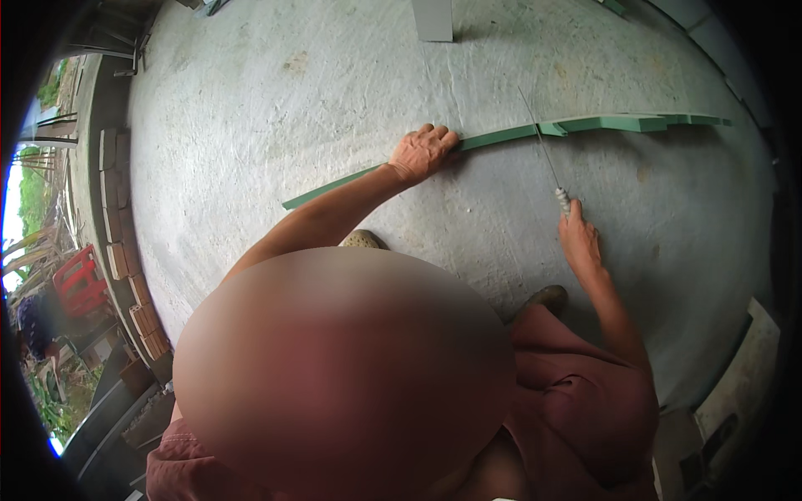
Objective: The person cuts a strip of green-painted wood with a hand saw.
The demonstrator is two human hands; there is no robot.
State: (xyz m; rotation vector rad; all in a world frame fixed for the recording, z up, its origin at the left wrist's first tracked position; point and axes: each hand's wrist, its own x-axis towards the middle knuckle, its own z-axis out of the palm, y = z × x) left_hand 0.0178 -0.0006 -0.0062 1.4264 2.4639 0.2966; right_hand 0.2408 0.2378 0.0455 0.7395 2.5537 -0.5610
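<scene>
A long green strip [501,136] lies across the concrete floor in front of me, with notched or stepped pieces along its right part. My left hand [424,153] is closed over its middle, fingers curled round the far edge. In my right hand [579,234] is the pale, wrapped handle [562,199] of what looks like a hand saw. Its thin blade [548,156] is seen nearly edge-on and crosses the strip to the right of my left hand, the tip pointing away from me. The blade's teeth cannot be made out.
Rough concrete floor [251,108] surrounds the strip. A grey post [433,21] stands at the far side. Bricks [117,217] line the left edge, with a red plastic chair [79,282] beyond. My shoes [547,296] are close behind the strip. A blurred oval hides the lower middle.
</scene>
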